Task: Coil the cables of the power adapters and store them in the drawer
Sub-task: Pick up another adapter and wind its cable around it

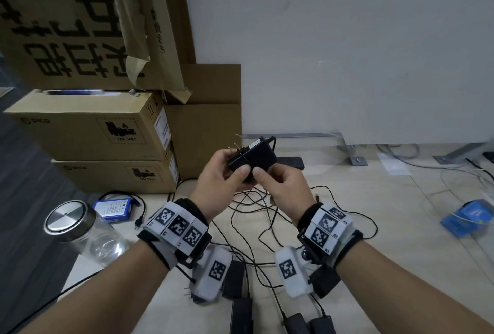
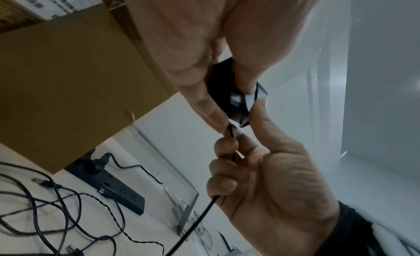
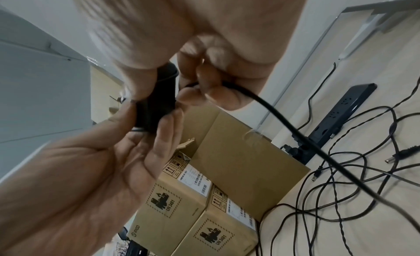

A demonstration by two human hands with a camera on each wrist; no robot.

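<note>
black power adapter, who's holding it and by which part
Left hand grips the black box-shaped power adapter at its pronged end; right hand pinches its thin black cable beside the body.

Dim, even indoor light; wide-angle warping, wrist views motion-blurred.

Brown cardboard boxes [image 1: 91,130] stack at my table's [image 1: 374,200] far-left corner; a clear steel-lidded jar [image 1: 80,229] lies at its left edge.

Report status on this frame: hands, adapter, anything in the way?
Left hand grips power adapter. Right hand pinches its cable against it. Loose cables tangled below; no drawer in view.
</note>
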